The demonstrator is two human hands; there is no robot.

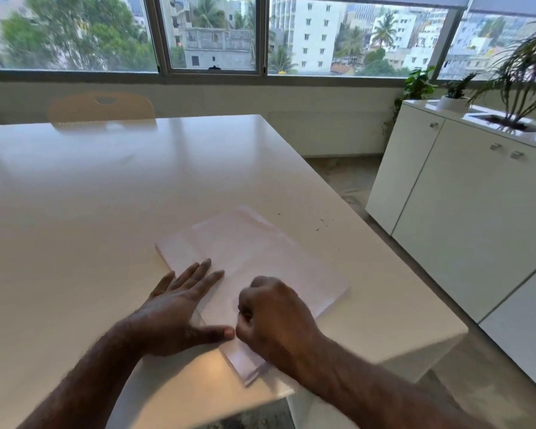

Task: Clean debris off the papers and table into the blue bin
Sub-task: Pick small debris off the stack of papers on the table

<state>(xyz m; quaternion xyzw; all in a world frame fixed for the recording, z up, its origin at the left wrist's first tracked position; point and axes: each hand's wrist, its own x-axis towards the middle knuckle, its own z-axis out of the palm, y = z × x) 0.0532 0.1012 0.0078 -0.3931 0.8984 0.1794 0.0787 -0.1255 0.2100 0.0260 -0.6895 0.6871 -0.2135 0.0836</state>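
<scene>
White table (106, 196) w/ a paper stack (260, 258) near its edge. Left hand (180, 308) flat, fingers straight, pinning the papers; right hand (273, 314) curled in a fist, can't tell if anything's inside. Debris specks (322, 225) sit beyond the right hand, so it's closer. Blue bin not visible.

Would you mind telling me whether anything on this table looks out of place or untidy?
A few small dark specks of debris lie on the white table, just beyond the far right corner of the stack of papers. The stack also sits skewed to the table's edges. The blue bin is not in view.
</scene>
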